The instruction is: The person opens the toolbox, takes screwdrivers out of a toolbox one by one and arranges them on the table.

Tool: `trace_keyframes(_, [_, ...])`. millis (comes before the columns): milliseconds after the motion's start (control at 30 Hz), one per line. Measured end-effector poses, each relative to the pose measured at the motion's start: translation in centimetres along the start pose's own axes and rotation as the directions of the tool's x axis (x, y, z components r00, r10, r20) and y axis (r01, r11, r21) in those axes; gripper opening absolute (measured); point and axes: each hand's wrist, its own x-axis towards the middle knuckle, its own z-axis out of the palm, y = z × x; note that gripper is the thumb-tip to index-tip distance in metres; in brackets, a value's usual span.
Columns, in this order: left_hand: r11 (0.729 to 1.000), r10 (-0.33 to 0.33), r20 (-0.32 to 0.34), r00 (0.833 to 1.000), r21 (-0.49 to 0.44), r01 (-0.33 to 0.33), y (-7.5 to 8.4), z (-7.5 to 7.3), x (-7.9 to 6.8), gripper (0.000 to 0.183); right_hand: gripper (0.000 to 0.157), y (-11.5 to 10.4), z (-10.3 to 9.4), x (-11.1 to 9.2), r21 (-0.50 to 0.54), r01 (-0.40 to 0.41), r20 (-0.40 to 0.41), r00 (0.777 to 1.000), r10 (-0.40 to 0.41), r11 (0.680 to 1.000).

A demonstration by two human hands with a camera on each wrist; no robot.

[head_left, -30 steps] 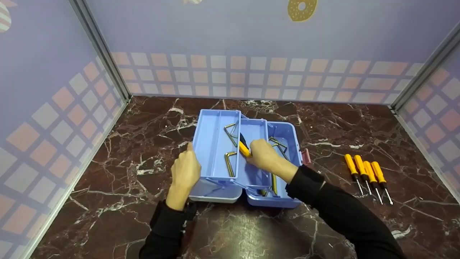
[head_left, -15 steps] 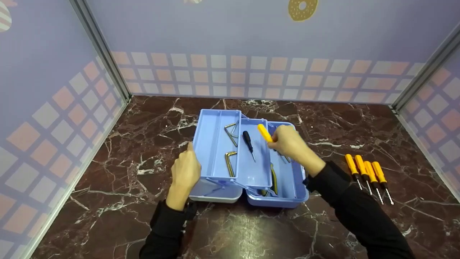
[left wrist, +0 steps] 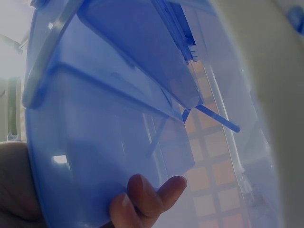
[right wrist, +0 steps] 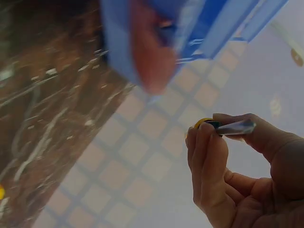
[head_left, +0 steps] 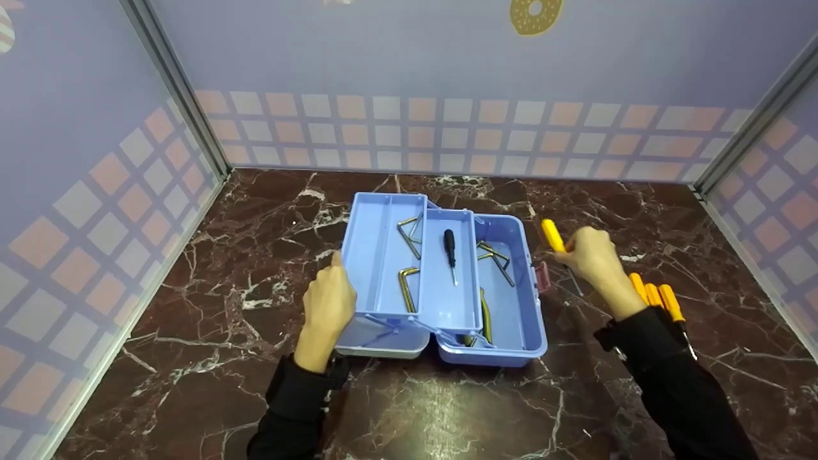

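Toolbox [head_left: 527, 326] on dark veined tabletop [head_left: 223, 306] — lilac walls [head_left: 383, 57], checkered low.

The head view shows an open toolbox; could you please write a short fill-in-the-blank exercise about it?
The right hand holds a screwdriver whose handle is coloured ____.
The small screwdriver in the middle tray has a handle coloured ____.
The left hand grips the toolbox, which is coloured ____.
The toolbox's pink latch is nearer the ____ hand.
Missing words: yellow; black; blue; right.
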Motion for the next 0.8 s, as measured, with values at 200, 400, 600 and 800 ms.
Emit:
trace_keyframes(200, [1.000,0.002,-0.001,1.000,-0.001,-0.002,0.0,0.0,0.0,0.040,0.025,4.3,1.2,-0.7,-0.066,-0.129,0.022,0.991,0.131,0.989])
trace_keyframes(400, [1.000,-0.004,0.002,1.000,-0.009,0.004,0.0,-0.1,0.0,0.041,0.025,7.2,2.2,-1.2,-0.131,-0.237,0.067,0.967,0.247,0.963])
trace_keyframes(600, [1.000,-0.005,0.010,1.000,-0.005,0.005,0.0,-0.1,0.1,0.040,0.021,9.1,3.1,-1.7,-0.147,-0.259,0.056,0.961,0.269,0.955])
trace_keyframes(800, [1.000,-0.007,0.012,1.000,0.000,0.007,0.0,-0.1,0.1,0.040,0.026,9.9,3.8,-2.1,-0.153,-0.237,0.068,0.966,0.249,0.960])
